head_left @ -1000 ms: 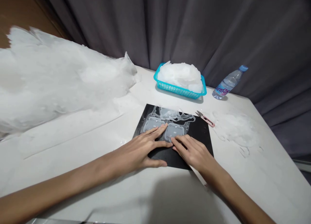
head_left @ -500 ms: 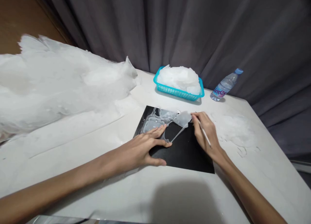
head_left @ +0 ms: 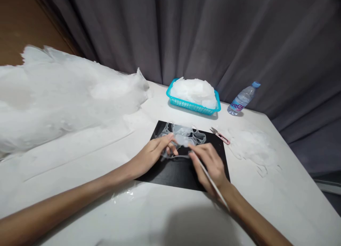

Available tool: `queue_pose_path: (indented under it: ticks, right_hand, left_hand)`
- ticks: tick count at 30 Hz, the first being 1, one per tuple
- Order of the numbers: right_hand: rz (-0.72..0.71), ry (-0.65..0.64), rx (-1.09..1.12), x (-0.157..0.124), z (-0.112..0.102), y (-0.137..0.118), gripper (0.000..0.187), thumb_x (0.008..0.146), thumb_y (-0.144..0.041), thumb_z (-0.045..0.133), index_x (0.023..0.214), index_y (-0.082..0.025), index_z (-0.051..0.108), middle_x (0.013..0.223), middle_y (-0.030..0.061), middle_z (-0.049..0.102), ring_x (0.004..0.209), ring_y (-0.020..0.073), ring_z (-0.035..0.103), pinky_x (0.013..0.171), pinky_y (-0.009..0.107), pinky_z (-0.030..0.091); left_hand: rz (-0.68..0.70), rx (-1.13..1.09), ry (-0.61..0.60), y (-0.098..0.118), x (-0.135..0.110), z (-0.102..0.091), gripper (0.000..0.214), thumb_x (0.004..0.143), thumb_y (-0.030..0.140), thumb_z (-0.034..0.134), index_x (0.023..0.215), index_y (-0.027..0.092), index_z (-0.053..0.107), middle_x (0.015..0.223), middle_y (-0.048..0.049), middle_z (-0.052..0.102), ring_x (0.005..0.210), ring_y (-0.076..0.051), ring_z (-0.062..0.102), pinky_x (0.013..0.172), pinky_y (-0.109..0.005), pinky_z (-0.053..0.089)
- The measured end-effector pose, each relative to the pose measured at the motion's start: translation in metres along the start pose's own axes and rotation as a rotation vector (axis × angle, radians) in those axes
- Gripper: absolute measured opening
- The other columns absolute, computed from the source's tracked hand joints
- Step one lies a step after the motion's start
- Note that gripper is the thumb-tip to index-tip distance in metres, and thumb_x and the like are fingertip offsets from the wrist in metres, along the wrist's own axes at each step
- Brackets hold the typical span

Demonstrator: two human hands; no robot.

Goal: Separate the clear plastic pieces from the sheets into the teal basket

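Observation:
A black mat lies on the table under both hands. On it is a translucent, frosty sheet with cut-out shapes and thin connecting strips. My left hand has its fingers bent together at the sheet's left side, pinching a cloudy translucent piece. My right hand is closed around a thin white stick, its fingertips against the right side of that same piece. The stick's tip is hidden near the fingers. Pink-handled thread snips lie just beyond my right hand, at the mat's edge.
A turquoise basket heaped with white translucent pieces stands behind the mat. A water bottle is to its right. A large white plastic-like heap fills the left. Loose clear scraps lie at right.
My left hand has risen off the flat sheet and its spread fingers have closed. My right hand has come left and nearer with the stick, uncovering the snips. The sheet has shifted on the mat.

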State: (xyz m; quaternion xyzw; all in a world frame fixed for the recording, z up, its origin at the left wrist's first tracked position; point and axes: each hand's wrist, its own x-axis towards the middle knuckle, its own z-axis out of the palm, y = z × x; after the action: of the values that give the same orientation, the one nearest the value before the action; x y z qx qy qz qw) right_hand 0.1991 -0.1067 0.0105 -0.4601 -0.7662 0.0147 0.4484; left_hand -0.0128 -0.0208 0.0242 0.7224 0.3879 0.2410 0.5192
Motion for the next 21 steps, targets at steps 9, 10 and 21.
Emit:
queue_pose_path:
  ticks: [9,10,21]
  right_hand:
    - [0.013,-0.166,0.059,-0.006,-0.015,-0.002,0.041,0.109,-0.023,0.041,0.143,-0.028,0.063,0.11,0.009,0.062,0.103,0.0243,0.057,0.093,0.044,0.054]
    - [0.07,-0.096,0.012,-0.005,-0.022,0.001,0.041,0.109,-0.023,0.039,0.138,-0.03,0.067,0.113,0.0086,0.06,0.107,0.0249,0.055,0.096,0.046,0.051]
    - [0.592,-0.23,0.321,-0.008,-0.006,0.006,0.023,0.104,-0.037,0.059,0.123,-0.024,0.061,0.1,0.0024,0.066,0.082,0.0163,0.059,0.079,0.032,0.051]
  left_hand:
    - [-0.102,-0.481,-0.185,-0.011,0.01,0.0,0.029,0.093,0.041,0.076,0.1,0.015,0.063,0.089,-0.0033,0.076,0.079,-0.016,0.071,0.073,-0.025,0.052]
    - [-0.104,-0.51,-0.179,-0.012,0.009,0.0,0.029,0.093,0.039,0.076,0.101,0.015,0.063,0.09,-0.0039,0.077,0.081,-0.016,0.073,0.075,-0.025,0.053]
    - [-0.145,-0.616,-0.077,-0.008,0.006,0.009,0.034,0.082,0.032,0.089,0.098,0.016,0.065,0.088,0.0005,0.077,0.081,-0.013,0.074,0.077,-0.021,0.056]
